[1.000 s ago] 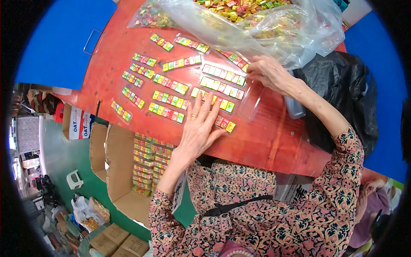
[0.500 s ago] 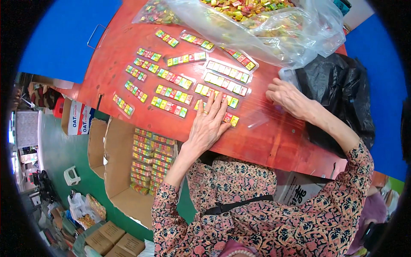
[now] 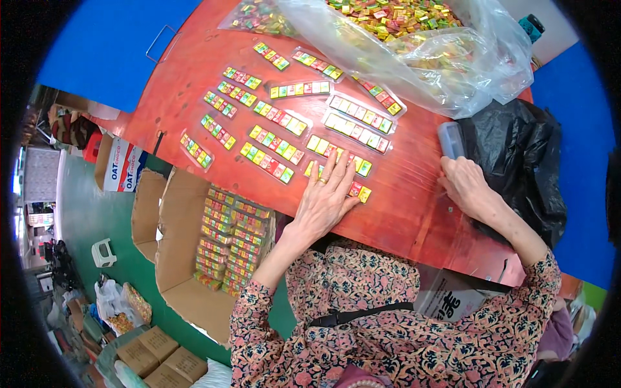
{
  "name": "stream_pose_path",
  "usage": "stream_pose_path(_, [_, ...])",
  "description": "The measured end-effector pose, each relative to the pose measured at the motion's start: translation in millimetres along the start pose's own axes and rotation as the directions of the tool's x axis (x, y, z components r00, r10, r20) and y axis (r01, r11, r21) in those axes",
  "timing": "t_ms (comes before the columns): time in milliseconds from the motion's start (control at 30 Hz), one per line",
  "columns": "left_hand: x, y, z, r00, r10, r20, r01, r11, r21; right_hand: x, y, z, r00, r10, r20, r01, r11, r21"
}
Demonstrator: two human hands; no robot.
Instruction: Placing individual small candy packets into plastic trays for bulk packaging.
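Beside flat, empty left hand (image 3: 325, 199) — candy strips (image 3: 278, 143), clear bag (image 3: 414, 45) (right hand (image 3: 467, 187) unclear).

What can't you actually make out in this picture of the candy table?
- Head view: the left hand lies flat over a candy strip, hiding most of it.
- The right hand rests at a clear sleeve's edge; its fingertips' grip is unclear.
- The grey object beside the black bag is too small to identify.
- The carton's lower layers are hidden by the top packs.

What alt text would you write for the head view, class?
A person's left hand presses flat on a strip of coloured sweets on a red table, among many similar strips. The right hand rests beside a black bag.
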State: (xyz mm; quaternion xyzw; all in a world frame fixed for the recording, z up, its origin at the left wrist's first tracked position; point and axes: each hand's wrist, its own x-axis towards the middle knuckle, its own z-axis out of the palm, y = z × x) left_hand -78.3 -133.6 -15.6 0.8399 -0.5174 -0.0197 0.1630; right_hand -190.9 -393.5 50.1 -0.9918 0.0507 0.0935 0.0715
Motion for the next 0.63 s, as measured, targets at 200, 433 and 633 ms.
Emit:
stream_pose_path(200, [-6, 4, -5, 1.000, -0.020, -0.015, 0.019, 0.998, -0.067, 47, -2, -3, 0.830, -0.341, -0.442, 0.343, 0.936, -0.078])
stream_pose_path(433, [-7, 9, -7, 1.000, -0.005, -0.026, 0.004, 1.000, -0.031, 145, -15, 20, 0.921, -0.053, -0.387, 0.031, 0.998, -0.063])
stream_pose_path(633, [-8, 11, -12, 1.000, -0.002, -0.027, 0.001, 0.999, -0.042, 157, -15, 17, 0.918, 0.066, -0.391, -0.064, 0.998, 0.018])
